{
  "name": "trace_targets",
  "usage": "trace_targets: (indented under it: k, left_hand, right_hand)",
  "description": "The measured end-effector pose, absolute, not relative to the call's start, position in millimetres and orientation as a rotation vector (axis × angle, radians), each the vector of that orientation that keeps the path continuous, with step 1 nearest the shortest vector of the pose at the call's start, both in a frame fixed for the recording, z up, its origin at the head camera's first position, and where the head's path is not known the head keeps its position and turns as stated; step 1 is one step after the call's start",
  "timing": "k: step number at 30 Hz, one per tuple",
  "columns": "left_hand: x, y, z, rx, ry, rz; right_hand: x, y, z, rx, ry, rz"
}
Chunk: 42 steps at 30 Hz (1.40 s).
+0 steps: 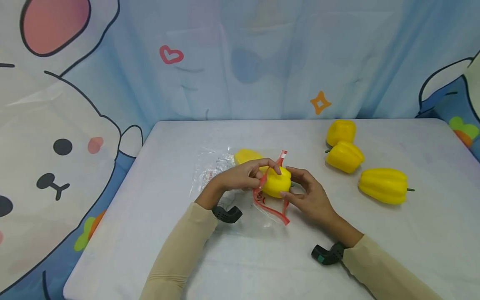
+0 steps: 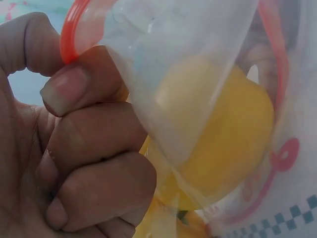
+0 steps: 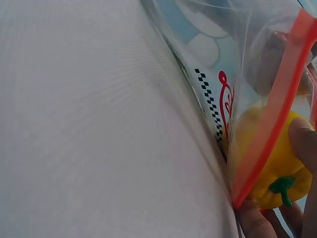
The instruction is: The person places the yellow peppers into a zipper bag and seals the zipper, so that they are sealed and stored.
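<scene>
A clear zip bag (image 1: 204,171) with a red rim (image 1: 276,215) lies on the table, its mouth held apart. My left hand (image 1: 240,175) pinches the red rim, fingers curled against the plastic in the left wrist view. Between thumb and fingers, my right hand (image 1: 313,198) holds a yellow bell pepper (image 1: 275,183) in the bag's mouth. The pepper's green stem (image 3: 283,186) points toward the right hand. Behind the left hand, another yellow bell pepper (image 1: 246,156) shows at the bag, partly hidden by the hand.
To the right on the white table (image 1: 431,250) lie more yellow bell peppers: one at the back (image 1: 342,131), one just in front of it (image 1: 346,157), and a longer one (image 1: 384,186) nearer me. A blue printed curtain (image 1: 240,96) hangs behind the table.
</scene>
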<state>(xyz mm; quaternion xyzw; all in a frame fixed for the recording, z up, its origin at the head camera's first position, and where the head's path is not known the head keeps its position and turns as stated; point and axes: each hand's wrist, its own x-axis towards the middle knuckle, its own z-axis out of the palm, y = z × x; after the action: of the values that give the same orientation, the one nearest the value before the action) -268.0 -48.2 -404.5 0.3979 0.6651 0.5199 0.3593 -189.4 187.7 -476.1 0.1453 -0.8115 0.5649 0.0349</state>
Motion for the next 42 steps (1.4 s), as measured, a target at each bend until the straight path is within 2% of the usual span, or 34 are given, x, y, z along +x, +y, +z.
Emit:
trace_targets:
  k: [14, 37, 42]
  left_hand:
    - [-270.9, -53.1, -403.1, 0.959, 1.727, 1.345]
    - [-272.8, -54.4, -404.9, 0.980, 1.718, 1.342]
    - [-272.0, -52.5, -404.7, 1.004, 1.699, 1.342]
  right_hand:
    - [-188.7, 190.2, -477.3, 0.586, -2.442, 1.767]
    - [-186.8, 187.6, -475.5, 0.529, -2.439, 1.751]
    - [-186.7, 186.1, -474.0, 0.449, -2.483, 1.714]
